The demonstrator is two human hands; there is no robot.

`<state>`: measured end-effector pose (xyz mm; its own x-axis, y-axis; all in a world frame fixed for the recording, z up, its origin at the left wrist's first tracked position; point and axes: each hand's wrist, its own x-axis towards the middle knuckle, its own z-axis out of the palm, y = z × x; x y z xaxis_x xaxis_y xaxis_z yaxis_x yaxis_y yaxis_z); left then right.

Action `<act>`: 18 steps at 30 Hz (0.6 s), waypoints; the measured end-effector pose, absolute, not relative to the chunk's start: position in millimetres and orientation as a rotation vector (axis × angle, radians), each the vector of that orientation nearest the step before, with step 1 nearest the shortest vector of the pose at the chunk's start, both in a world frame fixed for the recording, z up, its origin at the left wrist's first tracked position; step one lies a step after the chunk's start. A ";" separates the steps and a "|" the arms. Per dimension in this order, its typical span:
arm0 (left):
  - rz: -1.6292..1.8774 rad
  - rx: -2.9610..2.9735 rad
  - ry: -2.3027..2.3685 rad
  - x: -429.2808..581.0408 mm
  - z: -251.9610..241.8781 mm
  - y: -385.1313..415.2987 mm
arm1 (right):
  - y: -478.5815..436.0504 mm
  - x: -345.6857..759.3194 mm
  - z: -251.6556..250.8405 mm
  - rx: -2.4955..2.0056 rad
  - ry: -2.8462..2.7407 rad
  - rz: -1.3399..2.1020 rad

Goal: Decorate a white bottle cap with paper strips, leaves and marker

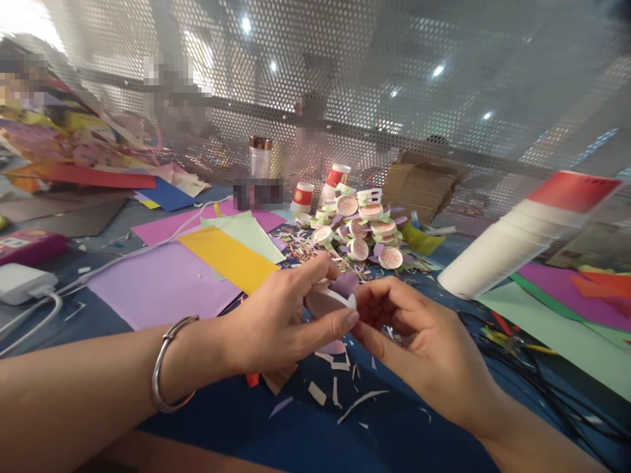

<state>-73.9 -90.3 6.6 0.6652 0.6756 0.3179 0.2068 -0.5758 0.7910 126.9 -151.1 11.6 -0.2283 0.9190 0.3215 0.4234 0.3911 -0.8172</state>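
My left hand [276, 318], with a metal bangle on the wrist, grips a small white piece cut from a paper cup [329, 302] between thumb and fingers. A purple paper flap [345, 284] sticks up from its far side. My right hand [426, 338] pinches at the right edge of the same piece, its fingertips curled and partly hidden. Beyond the hands a heap of similar paper cup pieces [359, 248] with purple and green paper parts stands on the blue tabletop [315, 440]. White and purple scraps lie below the hands.
Lilac paper [162, 289] and a yellow strip [227, 256] lie left, crossed by a white cable. At right leans a stack of paper cups [522, 236], beside green paper [566, 335] and black cables [532, 381]. A perforated metal screen [345, 85] stands behind.
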 end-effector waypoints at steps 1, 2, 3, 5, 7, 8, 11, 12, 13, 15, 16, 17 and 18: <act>0.798 2.100 0.671 -73.9 6.5 -89.9 | -150.9 126.9 11.4 -1.169 -1.812 0.765; 0.804 2.075 0.659 -74.0 6.4 -89.4 | -150.9 126.9 11.3 -1.170 -1.806 0.778; 0.814 2.051 0.649 -73.9 6.2 -88.9 | -151.0 126.8 11.3 -1.170 -1.801 0.790; 0.837 2.015 0.644 -73.5 5.9 -88.5 | -151.8 126.5 11.3 -1.168 -1.799 0.797; 0.843 1.996 0.661 -72.8 6.1 -89.3 | -152.8 126.2 11.1 -1.166 -1.805 0.792; 0.841 1.993 0.681 -72.4 6.5 -90.0 | -153.2 126.1 10.9 -1.167 -1.808 0.790; 0.822 2.016 0.771 -71.3 8.1 -92.8 | -152.9 125.8 9.6 -1.174 -1.823 0.783; 0.819 2.023 0.807 -71.2 8.6 -93.5 | -152.2 125.5 9.1 -1.175 -1.823 0.782; 0.817 2.026 0.837 -71.1 9.1 -94.1 | -151.4 125.2 8.6 -1.174 -1.823 0.785; 0.814 2.018 0.866 -71.0 9.5 -94.5 | -149.9 124.5 7.6 -1.172 -1.812 0.798; 0.813 2.009 0.862 -71.0 9.4 -94.3 | -149.4 124.3 7.0 -1.176 -1.803 0.804; 0.811 1.999 0.844 -71.1 9.0 -93.9 | -149.1 124.2 6.5 -1.180 -1.796 0.813; 0.813 1.989 0.819 -71.3 8.4 -93.3 | -149.1 124.2 5.9 -1.180 -1.788 0.819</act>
